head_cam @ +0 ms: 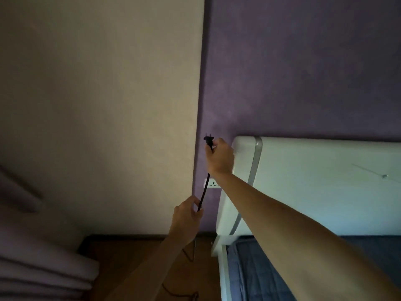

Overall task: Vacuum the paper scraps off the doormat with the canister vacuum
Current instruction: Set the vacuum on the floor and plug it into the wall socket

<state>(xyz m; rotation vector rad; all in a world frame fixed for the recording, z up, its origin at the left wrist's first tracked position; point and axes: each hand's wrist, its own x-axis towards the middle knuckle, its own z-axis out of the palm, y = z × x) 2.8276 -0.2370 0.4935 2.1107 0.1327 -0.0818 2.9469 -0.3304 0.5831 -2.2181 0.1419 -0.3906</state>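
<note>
Plug (208, 140) black, two prongs up, pinched in right hand (220, 156) fingers, held against purple wall (303, 72) above white wall socket (212, 183). Cord (204, 192) runs down from plug, crossing socket, into left hand (187, 216), fingers curled pinching it. White headboard (314, 181) right of socket. Cord trails on wood floor (141, 257) near bottom. Vacuum, doormat out of view.

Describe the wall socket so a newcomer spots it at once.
Find the purple wall behind the white headboard. Left of the headboard, low down, sits the socket, partly behind the right hand's wrist. It is the only white plate there, crossed by the black cord.
</note>
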